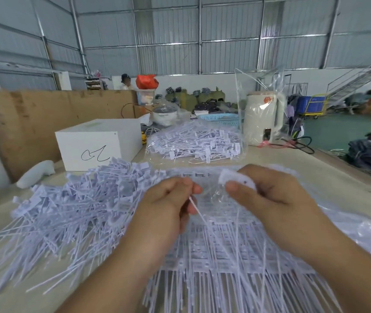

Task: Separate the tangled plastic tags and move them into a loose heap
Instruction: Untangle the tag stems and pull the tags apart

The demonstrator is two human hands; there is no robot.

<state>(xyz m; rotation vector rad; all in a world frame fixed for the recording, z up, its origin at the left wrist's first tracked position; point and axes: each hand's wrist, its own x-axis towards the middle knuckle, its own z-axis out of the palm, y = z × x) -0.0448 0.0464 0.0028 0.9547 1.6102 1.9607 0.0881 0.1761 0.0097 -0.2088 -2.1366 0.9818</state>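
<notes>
Dead centre over the table (329,177), one white plastic tag (236,180) is being held between both hands: its flat head is pinched by the right hand (268,195) at about 1 o'clock from the middle, and its thin tail is gripped by the curled fingers of the left hand (168,206), with the strand seen poking out downward toward 5 o'clock. Underneath the hands, a sheet of still-joined tags (225,263) is spread out in neat rows toward 6 o'clock. A loose heap of separated tags (71,204) is piled at 9 o'clock, pretty messy. Further back at 12 o'clock a clear bag of tags (193,143) is lying, flanked by a white box (98,143) at 11 o'clock and a cream kettle (263,118) at 1 o'clock
</notes>
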